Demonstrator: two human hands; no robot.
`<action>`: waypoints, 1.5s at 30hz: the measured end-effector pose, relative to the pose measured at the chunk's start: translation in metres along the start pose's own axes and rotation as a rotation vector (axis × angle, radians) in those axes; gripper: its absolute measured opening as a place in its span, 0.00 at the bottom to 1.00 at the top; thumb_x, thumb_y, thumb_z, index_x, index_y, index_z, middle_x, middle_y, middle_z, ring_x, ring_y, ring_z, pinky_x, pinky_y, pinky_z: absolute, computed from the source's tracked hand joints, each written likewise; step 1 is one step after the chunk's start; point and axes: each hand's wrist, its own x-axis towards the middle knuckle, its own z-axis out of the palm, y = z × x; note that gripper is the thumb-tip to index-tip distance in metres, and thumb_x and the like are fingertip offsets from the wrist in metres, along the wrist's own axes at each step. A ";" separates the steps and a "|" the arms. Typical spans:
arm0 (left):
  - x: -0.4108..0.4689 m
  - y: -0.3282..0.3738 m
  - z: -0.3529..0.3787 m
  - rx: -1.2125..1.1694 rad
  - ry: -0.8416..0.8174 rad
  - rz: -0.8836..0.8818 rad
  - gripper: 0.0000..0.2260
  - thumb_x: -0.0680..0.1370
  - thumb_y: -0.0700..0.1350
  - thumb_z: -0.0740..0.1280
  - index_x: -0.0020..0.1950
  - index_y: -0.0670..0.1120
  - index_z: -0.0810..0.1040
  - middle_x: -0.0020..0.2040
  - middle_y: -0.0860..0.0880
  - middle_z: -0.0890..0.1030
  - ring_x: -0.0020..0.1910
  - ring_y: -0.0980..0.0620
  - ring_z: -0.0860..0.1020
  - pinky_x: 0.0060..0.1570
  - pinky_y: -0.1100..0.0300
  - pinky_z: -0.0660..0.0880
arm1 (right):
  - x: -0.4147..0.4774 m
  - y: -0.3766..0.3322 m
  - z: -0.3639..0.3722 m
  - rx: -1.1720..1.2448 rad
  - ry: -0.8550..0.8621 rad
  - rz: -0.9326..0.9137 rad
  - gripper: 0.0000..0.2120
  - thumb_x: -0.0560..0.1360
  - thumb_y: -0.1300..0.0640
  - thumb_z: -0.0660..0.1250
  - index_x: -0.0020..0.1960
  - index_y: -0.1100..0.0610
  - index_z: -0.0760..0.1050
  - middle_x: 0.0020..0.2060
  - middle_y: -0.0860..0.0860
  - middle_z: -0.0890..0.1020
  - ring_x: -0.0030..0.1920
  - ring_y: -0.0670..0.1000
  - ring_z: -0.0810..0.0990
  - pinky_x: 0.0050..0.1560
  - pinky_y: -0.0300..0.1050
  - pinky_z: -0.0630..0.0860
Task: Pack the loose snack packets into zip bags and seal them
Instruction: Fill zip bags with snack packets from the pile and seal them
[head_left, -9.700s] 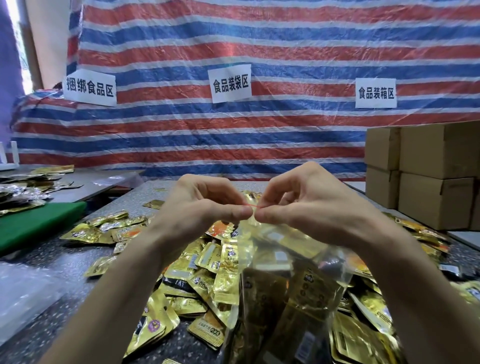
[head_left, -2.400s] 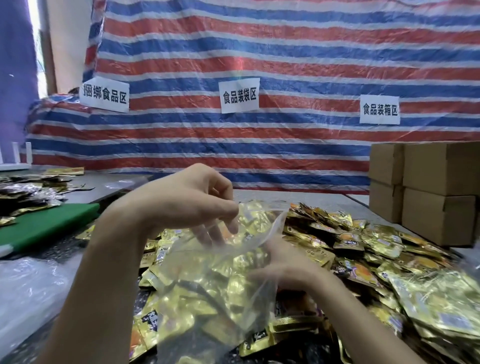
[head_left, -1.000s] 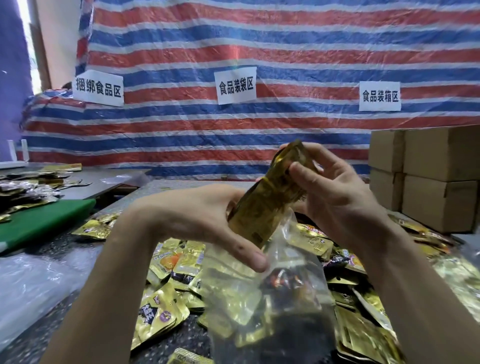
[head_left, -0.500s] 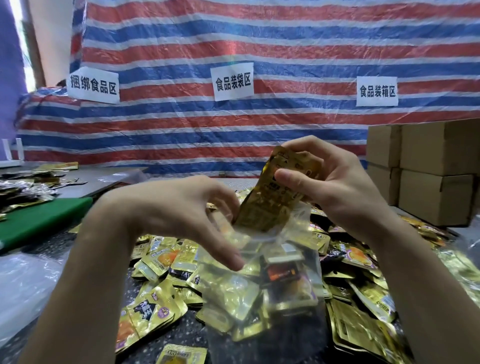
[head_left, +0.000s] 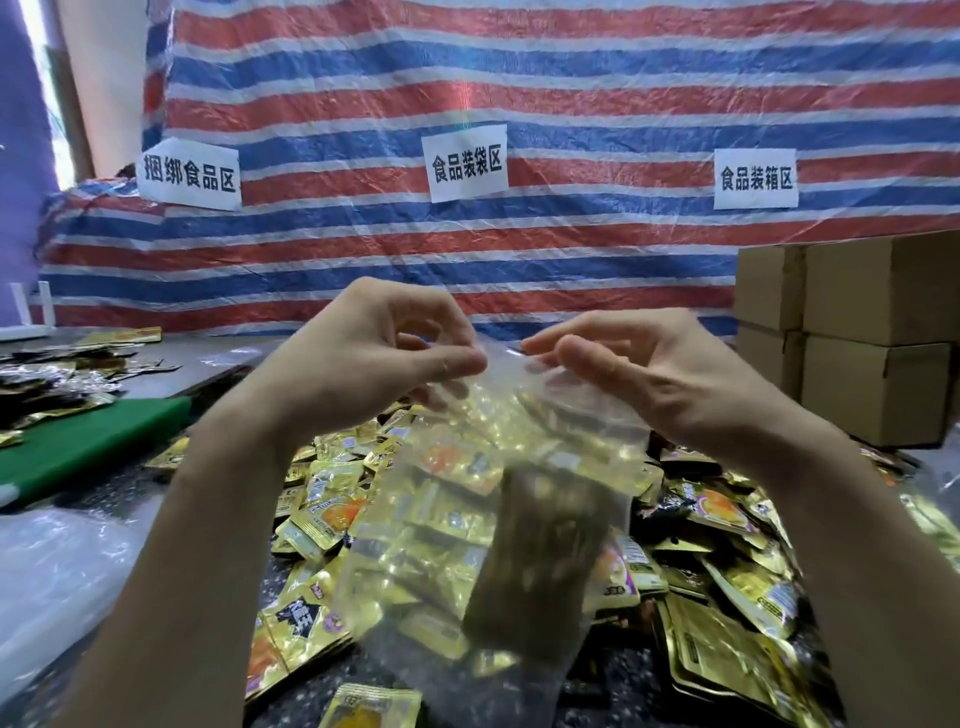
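Left hand (head_left: 363, 358), right hand (head_left: 665, 379) pinch bag (head_left: 467, 525) (hangs below).

Bright, even light; a blown-out window (head_left: 44, 93) glares upper left; edges bend; the zip bag (head_left: 457, 525) is blurred.

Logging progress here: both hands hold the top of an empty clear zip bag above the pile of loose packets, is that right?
Not quite: in the head view the zip bag is not empty, it holds gold snack packets. The rest stands: the left hand and right hand hold its top above the pile of loose packets.
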 end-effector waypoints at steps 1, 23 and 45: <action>0.000 -0.001 0.001 -0.010 0.002 -0.012 0.13 0.67 0.48 0.72 0.46 0.40 0.82 0.42 0.43 0.84 0.41 0.46 0.85 0.41 0.58 0.82 | -0.002 0.000 -0.004 0.007 -0.083 0.033 0.28 0.68 0.28 0.65 0.56 0.48 0.83 0.52 0.41 0.86 0.53 0.40 0.83 0.53 0.31 0.78; 0.011 -0.067 0.013 0.062 0.067 -0.278 0.05 0.75 0.40 0.71 0.50 0.47 0.81 0.45 0.52 0.84 0.36 0.58 0.82 0.37 0.63 0.79 | -0.017 -0.005 -0.035 -0.002 -0.345 0.336 0.29 0.71 0.34 0.64 0.43 0.60 0.87 0.42 0.57 0.87 0.43 0.54 0.86 0.45 0.46 0.81; 0.017 -0.129 0.091 0.562 -0.120 -0.398 0.14 0.79 0.62 0.64 0.52 0.53 0.79 0.56 0.50 0.80 0.55 0.48 0.78 0.59 0.46 0.75 | -0.010 -0.010 -0.023 -0.211 -0.143 0.386 0.11 0.78 0.59 0.68 0.43 0.51 0.87 0.39 0.49 0.87 0.37 0.44 0.84 0.36 0.37 0.80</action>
